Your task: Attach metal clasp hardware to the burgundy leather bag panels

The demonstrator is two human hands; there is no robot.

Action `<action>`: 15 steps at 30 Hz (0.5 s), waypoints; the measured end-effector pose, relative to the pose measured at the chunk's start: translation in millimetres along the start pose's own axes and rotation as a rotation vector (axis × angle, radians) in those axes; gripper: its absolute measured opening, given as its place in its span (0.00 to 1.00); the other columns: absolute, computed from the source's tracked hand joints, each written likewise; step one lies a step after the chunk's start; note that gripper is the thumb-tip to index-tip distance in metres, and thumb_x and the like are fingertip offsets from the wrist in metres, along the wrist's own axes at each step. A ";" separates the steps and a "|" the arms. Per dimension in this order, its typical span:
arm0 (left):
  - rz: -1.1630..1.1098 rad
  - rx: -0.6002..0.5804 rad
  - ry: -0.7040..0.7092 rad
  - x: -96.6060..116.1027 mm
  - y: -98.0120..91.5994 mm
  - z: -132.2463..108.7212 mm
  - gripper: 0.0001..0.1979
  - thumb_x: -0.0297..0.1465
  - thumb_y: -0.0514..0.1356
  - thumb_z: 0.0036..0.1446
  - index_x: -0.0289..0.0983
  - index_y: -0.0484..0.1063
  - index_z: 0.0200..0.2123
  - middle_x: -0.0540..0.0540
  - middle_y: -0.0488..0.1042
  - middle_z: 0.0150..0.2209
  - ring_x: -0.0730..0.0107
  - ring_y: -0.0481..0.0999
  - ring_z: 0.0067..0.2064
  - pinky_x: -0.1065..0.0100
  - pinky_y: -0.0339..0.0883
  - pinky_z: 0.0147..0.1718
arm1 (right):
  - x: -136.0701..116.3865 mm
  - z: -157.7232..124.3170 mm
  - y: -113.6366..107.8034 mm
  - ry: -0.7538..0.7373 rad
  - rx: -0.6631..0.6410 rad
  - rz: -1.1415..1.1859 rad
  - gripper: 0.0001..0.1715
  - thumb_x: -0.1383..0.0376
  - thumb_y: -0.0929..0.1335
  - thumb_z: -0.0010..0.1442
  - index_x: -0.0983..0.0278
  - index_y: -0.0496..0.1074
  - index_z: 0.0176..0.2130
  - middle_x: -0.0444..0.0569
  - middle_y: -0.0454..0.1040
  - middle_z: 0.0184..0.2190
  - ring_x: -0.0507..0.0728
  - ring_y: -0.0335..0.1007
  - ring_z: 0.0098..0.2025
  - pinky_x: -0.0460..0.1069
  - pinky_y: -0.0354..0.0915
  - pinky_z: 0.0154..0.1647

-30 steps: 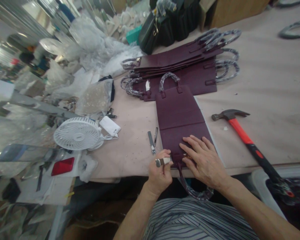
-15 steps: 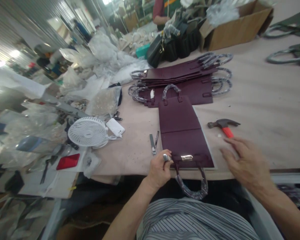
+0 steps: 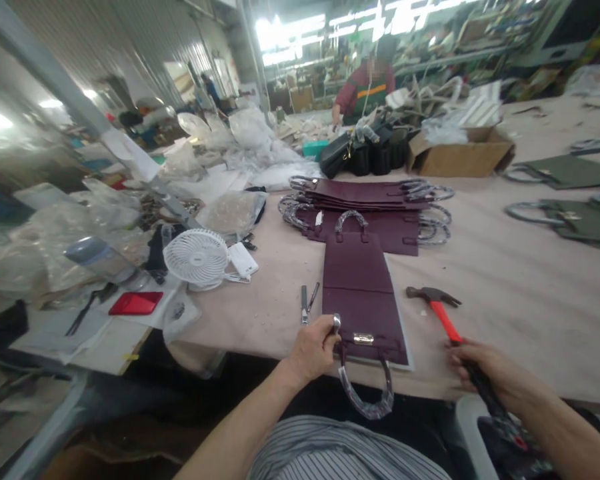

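A flat maroon bag panel (image 3: 360,287) with a metal clasp lies at the table's near edge, its wrapped handle (image 3: 365,397) hanging over the edge. My left hand (image 3: 313,347) is closed on a small metal tool (image 3: 336,324) at the panel's left corner. Over to the right, my right hand (image 3: 480,370) wraps round the handle of a red-and-black hammer (image 3: 437,305) lying on the table.
A stack of maroon bag panels (image 3: 370,207) lies behind. Small metal tools (image 3: 306,301) rest left of the panel. A white fan (image 3: 196,257), a power bank and plastic bags crowd the left. A cardboard box (image 3: 460,155), green panels (image 3: 570,173) and another person (image 3: 365,87) are further back.
My right hand left the panel's clasp, swung right and closed on the hammer handle. The view tilted up. My left hand stayed at the panel's corner.
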State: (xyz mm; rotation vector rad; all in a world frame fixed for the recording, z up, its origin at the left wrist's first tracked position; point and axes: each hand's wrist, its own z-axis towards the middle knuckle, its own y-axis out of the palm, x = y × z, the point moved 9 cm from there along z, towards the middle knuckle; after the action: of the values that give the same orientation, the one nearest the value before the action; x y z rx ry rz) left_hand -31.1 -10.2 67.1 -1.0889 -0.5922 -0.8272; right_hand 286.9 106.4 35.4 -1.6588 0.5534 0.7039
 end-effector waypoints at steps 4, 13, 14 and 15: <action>0.010 0.007 -0.025 -4.0 1.3 -1.3 0.10 0.20 0.55 0.56 0.38 0.70 0.40 0.45 0.74 0.36 0.63 0.76 0.40 0.64 0.73 0.42 | -12.1 -34.8 25.5 0.436 -0.211 0.663 0.10 0.58 0.66 0.53 0.59 0.62 0.27 0.35 0.54 0.17 0.48 0.48 0.14 0.43 0.51 0.13; 0.027 0.021 -0.027 -9.9 2.6 -3.6 0.10 0.20 0.56 0.55 0.38 0.70 0.39 0.46 0.74 0.36 0.64 0.76 0.39 0.65 0.72 0.42 | -170.0 -93.4 -32.0 -0.426 0.128 -0.093 0.25 0.42 0.61 0.66 0.58 0.68 0.32 0.42 0.64 0.14 0.53 0.60 0.15 0.49 0.52 0.17; 0.024 0.021 -0.033 -11.7 3.0 -4.2 0.10 0.20 0.56 0.56 0.38 0.70 0.39 0.46 0.75 0.36 0.64 0.76 0.39 0.65 0.72 0.42 | -182.5 -97.4 -26.6 -0.540 0.096 -0.188 0.26 0.43 0.60 0.67 0.58 0.67 0.29 0.42 0.63 0.13 0.53 0.59 0.13 0.49 0.49 0.16; 0.019 0.023 -0.039 -13.7 3.2 -4.9 0.10 0.21 0.57 0.56 0.38 0.70 0.40 0.46 0.75 0.36 0.64 0.77 0.39 0.65 0.72 0.42 | -190.4 -99.9 -21.5 -0.626 0.057 -0.261 0.26 0.45 0.59 0.68 0.57 0.66 0.28 0.42 0.63 0.12 0.53 0.58 0.12 0.50 0.46 0.16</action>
State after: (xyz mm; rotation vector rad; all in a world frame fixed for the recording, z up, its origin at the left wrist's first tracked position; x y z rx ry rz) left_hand -36.2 -10.1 53.2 -1.0900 -0.6222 -0.7819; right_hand 182.7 9.5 198.0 -1.3273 -0.0880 0.9442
